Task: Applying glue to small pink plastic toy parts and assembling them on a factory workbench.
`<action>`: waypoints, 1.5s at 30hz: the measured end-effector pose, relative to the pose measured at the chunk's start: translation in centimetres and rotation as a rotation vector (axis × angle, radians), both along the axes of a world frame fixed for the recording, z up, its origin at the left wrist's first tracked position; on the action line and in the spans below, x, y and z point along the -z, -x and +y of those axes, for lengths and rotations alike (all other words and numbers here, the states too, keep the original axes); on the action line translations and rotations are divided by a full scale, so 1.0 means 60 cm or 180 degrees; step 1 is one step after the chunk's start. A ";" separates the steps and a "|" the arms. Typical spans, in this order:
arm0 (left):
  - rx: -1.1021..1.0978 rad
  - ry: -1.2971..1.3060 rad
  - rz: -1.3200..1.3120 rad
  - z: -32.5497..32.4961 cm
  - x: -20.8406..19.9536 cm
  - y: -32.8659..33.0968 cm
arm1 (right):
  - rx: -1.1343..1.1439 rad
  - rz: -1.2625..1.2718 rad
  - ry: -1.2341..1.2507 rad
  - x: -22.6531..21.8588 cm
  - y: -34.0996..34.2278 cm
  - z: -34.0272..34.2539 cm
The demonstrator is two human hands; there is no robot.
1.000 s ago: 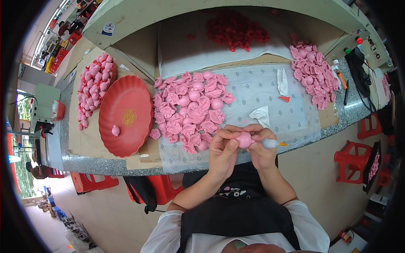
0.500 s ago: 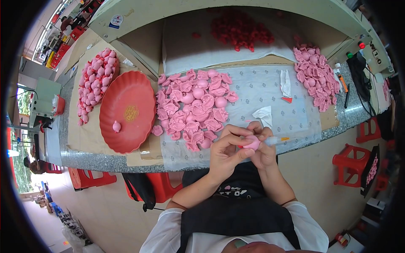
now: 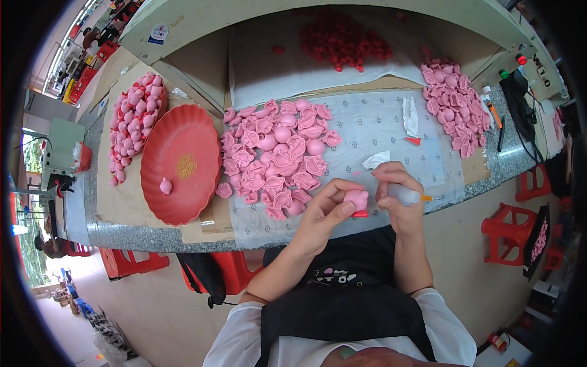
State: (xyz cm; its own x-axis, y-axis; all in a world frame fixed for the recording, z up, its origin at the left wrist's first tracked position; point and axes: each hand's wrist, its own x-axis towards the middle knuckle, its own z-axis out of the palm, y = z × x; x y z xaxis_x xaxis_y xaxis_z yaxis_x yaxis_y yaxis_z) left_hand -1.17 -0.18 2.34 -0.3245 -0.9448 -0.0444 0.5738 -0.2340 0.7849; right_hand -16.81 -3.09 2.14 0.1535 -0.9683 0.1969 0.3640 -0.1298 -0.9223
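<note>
Between the fingertips of my left hand (image 3: 319, 214) is a round pink rubbery-looking piece (image 3: 356, 198) with a small bump on it. A bright red part (image 3: 360, 214) shows at its lower side. My right hand (image 3: 405, 215) is curled around a small translucent bottle (image 3: 405, 194) with a yellow-orange tip, just right of the pink piece and apart from it. A heap of pink balls and ruffled pink parts (image 3: 249, 178) lies left of my hands. In the red scalloped dish (image 3: 199, 137) at left sits a single pink piece (image 3: 166, 186).
Pink-and-red pieces (image 3: 136, 116) are piled behind the dish. Another pink heap (image 3: 454, 110) lies at right, near an orange marker-like tool (image 3: 493, 113). Red parts (image 3: 342, 40) fill the back of the pale green cabinet (image 3: 202, 24). White tissue scraps (image 3: 411, 117) lie on the sheet.
My hands have drawn apart. The right one, with the bottle, has moved off the pink piece to the right; the left still grips the piece, slightly further left.
</note>
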 end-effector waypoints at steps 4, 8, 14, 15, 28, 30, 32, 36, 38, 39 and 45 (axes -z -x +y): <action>0.0168 -0.0529 0.0709 -0.002 0.009 0.019 | -0.0448 0.0283 0.0151 -0.006 -0.001 -0.007; 0.0363 -0.0610 0.0966 -0.005 0.011 0.024 | -0.0741 0.0518 0.0153 -0.010 0.002 -0.008; 0.0518 -0.0555 0.1134 -0.005 0.016 0.019 | -0.0818 0.0452 -0.0045 -0.013 -0.002 -0.004; 0.0507 -0.0531 0.1130 -0.003 0.019 0.018 | -0.0871 0.0395 -0.0084 -0.013 -0.002 -0.003; -0.2195 0.1313 -0.4603 -0.007 -0.069 -0.237 | -0.0094 0.2757 0.0744 -0.010 0.034 -0.036; -0.2200 0.1345 -0.5316 -0.004 -0.061 -0.286 | 0.0138 0.3264 0.0964 -0.011 0.035 -0.042; -0.2144 0.1296 -0.6072 -0.003 -0.063 -0.288 | 0.0400 0.3575 0.0916 -0.019 0.041 -0.048; -0.1309 0.2080 -0.5791 -0.072 -0.116 -0.220 | 0.0791 0.3103 0.1028 -0.009 0.064 -0.062; -0.0961 0.2512 -0.5385 -0.158 -0.119 -0.179 | 0.0956 0.2649 0.0774 -0.013 0.073 -0.057; -0.0790 0.2350 -0.5208 -0.210 -0.108 -0.165 | 0.0982 0.2659 0.0789 -0.012 0.076 -0.056; -0.2323 0.3028 -0.5667 -0.507 0.048 -0.144 | 0.0707 0.2026 0.0459 -0.010 0.090 -0.053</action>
State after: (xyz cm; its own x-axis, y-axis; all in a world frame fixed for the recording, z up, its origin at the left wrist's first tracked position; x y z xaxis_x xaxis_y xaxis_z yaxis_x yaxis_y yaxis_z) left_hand 7.50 -30.63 -0.54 -0.1476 -0.7635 0.6288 -0.9331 0.3183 0.1675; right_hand -22.19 -6.27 2.74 0.0829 -0.9611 0.2635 -0.2924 -0.2763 -0.9155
